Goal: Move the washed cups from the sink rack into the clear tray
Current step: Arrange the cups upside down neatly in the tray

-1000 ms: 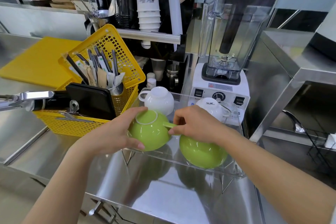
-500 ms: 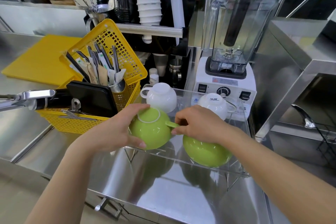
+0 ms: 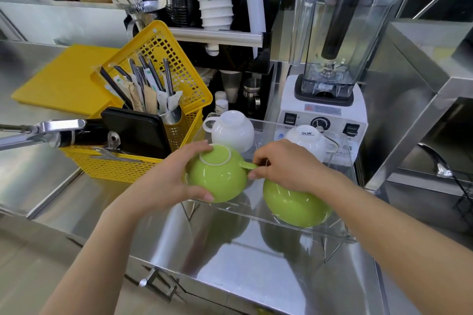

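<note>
A green cup (image 3: 217, 176) is held upside down over the near left corner of the clear tray (image 3: 340, 234). My left hand (image 3: 166, 181) wraps its left side, and my right hand (image 3: 284, 163) pinches its handle. A second green cup (image 3: 294, 204) lies upside down in the tray's near right part, partly under my right wrist. Two white cups sit upside down at the tray's far side, one on the left (image 3: 231, 130) and one on the right (image 3: 308, 142).
A yellow basket (image 3: 153, 151) with cutlery and a black tray stands left of the clear tray. A blender (image 3: 327, 84) stands behind it. A chrome tap (image 3: 43, 132) reaches in from the left. A yellow board (image 3: 61, 82) lies at the far left.
Both hands stay on the left green cup, which has barely shifted. The camera has moved a little closer and tilted.
</note>
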